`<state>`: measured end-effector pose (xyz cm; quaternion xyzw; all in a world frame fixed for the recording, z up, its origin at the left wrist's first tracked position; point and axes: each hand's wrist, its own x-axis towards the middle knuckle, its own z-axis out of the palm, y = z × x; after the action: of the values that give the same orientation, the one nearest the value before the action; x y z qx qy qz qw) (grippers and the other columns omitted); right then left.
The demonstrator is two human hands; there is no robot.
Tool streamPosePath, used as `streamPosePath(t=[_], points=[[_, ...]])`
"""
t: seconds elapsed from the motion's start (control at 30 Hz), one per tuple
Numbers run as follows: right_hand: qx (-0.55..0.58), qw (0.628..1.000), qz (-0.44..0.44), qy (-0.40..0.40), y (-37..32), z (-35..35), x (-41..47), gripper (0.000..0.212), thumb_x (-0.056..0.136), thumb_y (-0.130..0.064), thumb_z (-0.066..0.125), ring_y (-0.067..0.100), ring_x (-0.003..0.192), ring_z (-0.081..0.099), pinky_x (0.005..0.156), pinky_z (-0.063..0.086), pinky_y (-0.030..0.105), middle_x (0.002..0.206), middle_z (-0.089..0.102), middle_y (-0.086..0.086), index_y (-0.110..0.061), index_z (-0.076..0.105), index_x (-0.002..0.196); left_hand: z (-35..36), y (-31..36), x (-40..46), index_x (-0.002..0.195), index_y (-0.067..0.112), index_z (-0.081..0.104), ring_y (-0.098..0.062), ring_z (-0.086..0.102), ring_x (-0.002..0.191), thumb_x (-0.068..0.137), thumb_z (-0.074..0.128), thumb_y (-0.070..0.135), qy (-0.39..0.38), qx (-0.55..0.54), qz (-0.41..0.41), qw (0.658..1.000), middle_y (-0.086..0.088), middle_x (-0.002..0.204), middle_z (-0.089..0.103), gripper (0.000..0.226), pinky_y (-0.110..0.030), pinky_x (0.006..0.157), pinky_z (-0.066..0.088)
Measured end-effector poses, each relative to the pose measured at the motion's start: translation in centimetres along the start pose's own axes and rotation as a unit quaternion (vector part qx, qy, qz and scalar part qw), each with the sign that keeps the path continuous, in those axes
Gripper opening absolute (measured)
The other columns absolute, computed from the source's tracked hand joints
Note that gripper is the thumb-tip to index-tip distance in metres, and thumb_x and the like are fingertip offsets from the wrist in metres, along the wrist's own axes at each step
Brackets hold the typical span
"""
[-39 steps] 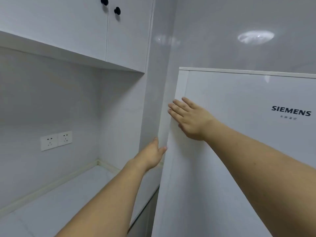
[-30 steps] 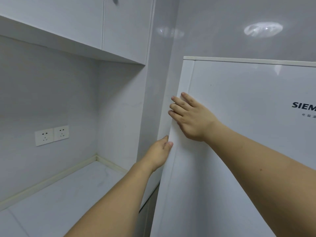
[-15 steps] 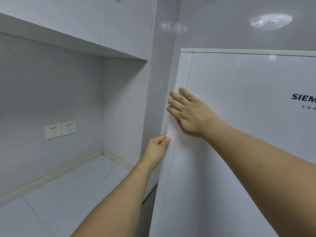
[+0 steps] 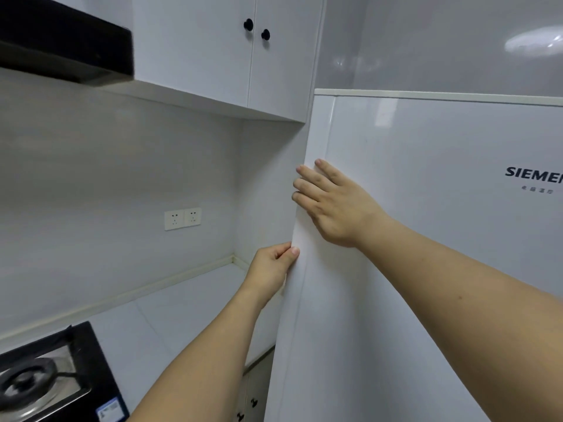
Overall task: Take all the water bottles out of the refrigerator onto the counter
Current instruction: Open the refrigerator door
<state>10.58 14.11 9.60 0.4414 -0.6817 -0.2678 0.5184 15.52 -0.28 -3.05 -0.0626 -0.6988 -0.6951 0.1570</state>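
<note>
- Gas hob (image 4: pixel 39 382) at 8 o'clock, nearest; white counter (image 4: pixel 170 315) runs back from it.
- Left hand (image 4: pixel 271 269) pinches the refrigerator door (image 4: pixel 426 239) edge, thumb in front.
- Right hand (image 4: pixel 332 202), just above at 1 o'clock, lies flat on the door, fingertips curled over the edge.
- Door shut or barely cracked; water bottles not visible.
- Sockets (image 4: pixel 182 218) at 10 o'clock, black-knobbed cupboards (image 4: pixel 225 50) at 12, farthest.
</note>
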Motion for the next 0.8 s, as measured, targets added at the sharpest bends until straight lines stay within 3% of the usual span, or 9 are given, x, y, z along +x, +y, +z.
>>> streamPosePath(t=[0.27,0.33,0.4,0.5,0.6,0.7,0.8], points=[[0.029,0.998,-0.015,0.049,-3.1,-8.7,-0.9,0.037,0.09,-0.018,0.047,0.033,0.137,0.04,0.116,0.019,0.049,0.13,0.058,0.01,-0.008,0.065,0.121,-1.1,3.6,-10.5,0.092,0.03,0.072,-0.005,0.071,0.092,0.1,0.055,0.017,0.056,0.019,0.007,0.998,0.009,0.093,0.076,0.023,-0.021,0.087,0.053],[0.037,0.997,-0.019,0.058,-3.6,-10.7,-1.3,0.037,0.09,-0.018,0.047,0.033,0.137,0.04,0.116,0.02,0.049,0.131,0.058,0.01,-0.009,0.065,0.121,-1.1,4.2,-12.8,0.096,0.027,0.073,-0.003,0.07,0.091,0.099,0.055,0.017,0.068,0.024,0.004,0.997,0.01,0.093,0.076,0.021,-0.019,0.087,0.053],[0.04,0.997,-0.015,0.061,-4.2,-12.6,-1.7,0.038,0.09,-0.019,0.047,0.033,0.137,0.04,0.115,0.02,0.049,0.132,0.057,0.01,-0.009,0.065,0.122,-1.1,4.8,-14.7,0.107,0.02,0.073,-0.005,0.069,0.097,0.099,0.056,0.019,0.078,0.037,0.004,0.996,0.006,0.101,0.075,0.019,-0.023,0.091,0.052],[0.044,0.997,-0.008,0.061,-5.2,-14.9,-2.4,0.039,0.09,-0.018,0.044,0.033,0.138,0.04,0.115,0.02,0.05,0.133,0.057,0.01,-0.008,0.064,0.122,-0.9,5.5,-17.4,0.099,0.022,0.075,-0.008,0.07,0.094,0.099,0.055,0.019,0.078,0.055,0.01,0.995,0.004,0.098,0.076,0.02,-0.026,0.09,0.054],[0.055,0.997,-0.007,0.062,-5.7,-17.5,-3.2,0.042,0.093,-0.019,0.037,0.033,0.137,0.041,0.114,0.02,0.051,0.133,0.058,0.01,-0.008,0.065,0.122,-0.8,6.0,-19.7,0.107,0.015,0.074,-0.014,0.07,0.099,0.098,0.056,0.021,0.081,0.062,0.011,0.995,0.002,0.101,0.076,0.021,-0.032,0.094,0.054],[0.053,0.997,-0.006,0.058,-6.3,-20.1,-4.1,0.044,0.094,-0.02,0.034,0.033,0.137,0.042,0.114,0.021,0.051,0.133,0.058,0.01,-0.009,0.064,0.124,-0.5,6.6,-22.3,0.116,0.015,0.071,-0.011,0.068,0.105,0.088,0.06,0.038,0.09,0.074,0.002,0.993,0.002,0.11,0.074,0.038,-0.039,0.099,0.052],[0.047,0.998,0.0,0.046,-6.9,-22.6,-5.2,0.045,0.094,-0.02,0.033,0.034,0.136,0.042,0.113,0.02,0.051,0.134,0.058,0.011,-0.008,0.064,0.124,-0.1,7.0,-24.6,0.11,0.016,0.073,-0.011,0.069,0.102,0.088,0.06,0.038,0.085,0.077,0.002,0.993,0.003,0.105,0.075,0.034,-0.038,0.097,0.053]])
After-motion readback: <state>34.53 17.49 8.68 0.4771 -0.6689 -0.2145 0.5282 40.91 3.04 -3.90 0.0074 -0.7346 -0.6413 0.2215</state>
